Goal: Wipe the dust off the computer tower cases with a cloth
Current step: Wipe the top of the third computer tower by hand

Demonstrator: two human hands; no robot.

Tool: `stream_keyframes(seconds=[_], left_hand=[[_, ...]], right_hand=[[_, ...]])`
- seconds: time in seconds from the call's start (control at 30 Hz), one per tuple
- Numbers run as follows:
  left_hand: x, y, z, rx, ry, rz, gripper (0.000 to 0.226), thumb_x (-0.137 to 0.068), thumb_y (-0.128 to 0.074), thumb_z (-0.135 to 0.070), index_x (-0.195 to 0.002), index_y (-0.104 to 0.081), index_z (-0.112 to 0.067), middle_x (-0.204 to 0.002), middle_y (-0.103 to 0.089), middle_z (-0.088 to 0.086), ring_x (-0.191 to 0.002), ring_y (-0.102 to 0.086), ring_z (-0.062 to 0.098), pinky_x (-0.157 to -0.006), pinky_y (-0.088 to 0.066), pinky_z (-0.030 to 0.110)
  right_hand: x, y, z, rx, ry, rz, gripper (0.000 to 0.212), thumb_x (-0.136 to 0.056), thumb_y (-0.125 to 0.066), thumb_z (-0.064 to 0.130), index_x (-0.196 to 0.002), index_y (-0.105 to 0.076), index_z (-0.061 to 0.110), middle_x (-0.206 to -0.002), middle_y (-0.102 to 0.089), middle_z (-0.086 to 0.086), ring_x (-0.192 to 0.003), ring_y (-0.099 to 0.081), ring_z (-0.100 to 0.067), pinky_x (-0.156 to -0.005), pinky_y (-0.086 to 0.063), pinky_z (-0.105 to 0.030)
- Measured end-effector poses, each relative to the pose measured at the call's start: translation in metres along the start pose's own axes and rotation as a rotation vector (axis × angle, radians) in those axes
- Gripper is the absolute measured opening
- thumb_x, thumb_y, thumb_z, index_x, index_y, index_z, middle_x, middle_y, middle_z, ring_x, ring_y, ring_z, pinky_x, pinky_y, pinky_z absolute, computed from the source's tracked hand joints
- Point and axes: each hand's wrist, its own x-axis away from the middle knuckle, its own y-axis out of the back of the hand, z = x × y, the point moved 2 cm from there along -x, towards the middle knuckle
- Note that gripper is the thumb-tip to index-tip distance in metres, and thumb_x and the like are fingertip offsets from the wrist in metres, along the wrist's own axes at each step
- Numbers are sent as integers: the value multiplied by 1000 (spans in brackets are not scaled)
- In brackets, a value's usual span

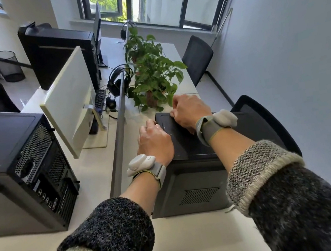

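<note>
A black computer tower (193, 185) stands on the desk right in front of me, its vented side facing me. My left hand (155, 142) rests on the tower's top at its left edge, with the fingers curled down over that edge. At the far end of the top, my right hand (190, 111) curls its fingers over the far edge. No cloth shows in either hand. Two more black towers stand to the left, one close by (16, 169) and one further back (59, 55).
A grey divider panel (118, 132) runs along the desk just left of my hands. Potted plants (153, 77) stand right behind the tower. A white monitor (70, 100), headphones (116, 79) and a keyboard lie left of the divider. Black chairs (267, 123) stand to the right.
</note>
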Motion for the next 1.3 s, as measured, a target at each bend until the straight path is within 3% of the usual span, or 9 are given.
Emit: stream_keyframes(seconds=[0.3, 0.4, 0.53, 0.77, 1.07, 1.3], left_hand=[[2, 0, -1, 33, 20, 7, 28, -110, -35, -24, -126, -55, -12, -120, -57, 16, -111, -57, 37, -94, -47, 48], [2, -1, -2, 11, 18, 0, 28, -110, -35, -23, -126, -55, -12, -122, -57, 17, -111, -57, 39, -95, -47, 50], [2, 0, -1, 10, 5, 4, 27, -110, -35, -23, -124, -55, -12, -120, -57, 16, -109, -57, 38, -96, -48, 51], [1, 1, -2, 22, 22, 17, 27, -109, -36, -23, -124, -55, -11, -121, -57, 17, -112, -57, 39, -95, -47, 48], [0, 0, 0, 27, 20, 20, 28, -110, -34, -24, -125, -54, -12, -121, -56, 16, -111, -57, 37, -94, -48, 48], [2, -2, -4, 28, 26, 18, 29, -109, -36, -22, -125, -57, -9, -124, -57, 21, -115, -56, 42, -95, -45, 48]], right_hand=[[21, -1, -17, -58, 117, 136, 14, -97, -67, 41, -92, -61, 29, -104, -67, -2, -98, -63, -27, -92, -56, -45], [3, 0, -6, -27, 91, 78, 12, -97, -66, 39, -96, -62, 28, -107, -68, -5, -101, -64, -30, -93, -57, -46], [-15, -5, 9, 28, 46, 12, 11, -97, -61, 32, -106, -63, 26, -118, -68, -7, -108, -65, -33, -85, -51, -37], [23, -1, -5, -100, 63, 33, 11, -101, -64, 39, -102, -63, 27, -112, -70, -4, -107, -63, -29, -98, -54, -45], [95, 3, -18, -101, 140, 138, 15, -101, -64, 41, -91, -57, 32, -93, -68, 6, -88, -66, -19, -84, -60, -47], [69, 11, 2, 43, 80, 69, 15, -101, -59, 38, -106, -59, 25, -113, -66, -8, -105, -64, -35, -92, -54, -47]])
